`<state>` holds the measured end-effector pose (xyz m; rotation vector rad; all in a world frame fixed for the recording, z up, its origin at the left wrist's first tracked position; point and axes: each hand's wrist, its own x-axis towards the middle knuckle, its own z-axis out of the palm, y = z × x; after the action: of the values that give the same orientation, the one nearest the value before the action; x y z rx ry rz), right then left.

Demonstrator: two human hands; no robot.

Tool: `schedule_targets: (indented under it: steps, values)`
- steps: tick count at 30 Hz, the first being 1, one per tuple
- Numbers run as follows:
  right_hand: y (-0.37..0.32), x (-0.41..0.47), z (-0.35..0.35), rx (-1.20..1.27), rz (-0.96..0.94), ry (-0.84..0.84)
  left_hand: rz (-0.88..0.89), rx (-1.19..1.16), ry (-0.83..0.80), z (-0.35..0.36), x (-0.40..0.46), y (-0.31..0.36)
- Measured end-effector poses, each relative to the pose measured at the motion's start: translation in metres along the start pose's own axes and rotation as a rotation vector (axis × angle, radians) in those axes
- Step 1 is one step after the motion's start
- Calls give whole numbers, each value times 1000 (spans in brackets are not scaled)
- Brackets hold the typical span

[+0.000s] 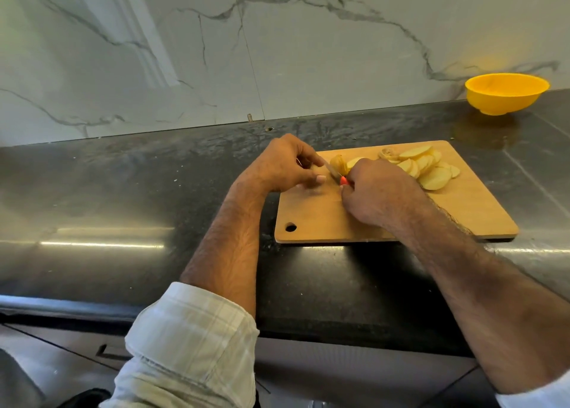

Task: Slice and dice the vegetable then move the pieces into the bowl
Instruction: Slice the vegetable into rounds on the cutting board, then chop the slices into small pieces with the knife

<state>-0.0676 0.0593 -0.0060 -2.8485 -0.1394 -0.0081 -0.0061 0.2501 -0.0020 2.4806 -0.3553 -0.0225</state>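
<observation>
A wooden cutting board [462,210] lies on the dark counter. Several pale potato slices [428,167] are spread over its far right part. A small uncut potato end [338,163] sits at the board's far left, between my hands. My right hand [379,191] grips a knife whose red handle [343,180] barely shows; its thin blade [330,168] runs up-left against the potato end. My left hand [287,165] has its fingers curled beside the blade and potato end; the exact contact is hidden. The yellow bowl [505,94] stands empty at the far right by the wall.
The dark glossy counter [138,191] stretches to the left and in front of the board. A marble wall [216,52] rises right behind it. Cabinet drawers [101,350] lie below the counter's front edge.
</observation>
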Motion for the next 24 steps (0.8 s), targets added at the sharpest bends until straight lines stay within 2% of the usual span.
schedule_targets:
  steps: [4,10,13,17,20,24]
  values:
    - [-1,1,0,1,-5,3,-10,-80,35,1,0,-3]
    - [-3,1,4,-9,-17,18,-40,-71,-63,-3,3,1]
    - [-3,3,4,9,-14,8,-58,-137,-80,-2,-5,-3]
    - [-5,4,8,-2,-17,33,-38,-143,29,5,-14,-17]
    - [-7,2,12,-31,-25,57,-38,-218,11,9,-15,-21]
    - [-11,-1,14,-57,-50,83,-1,-119,82,15,-10,-19]
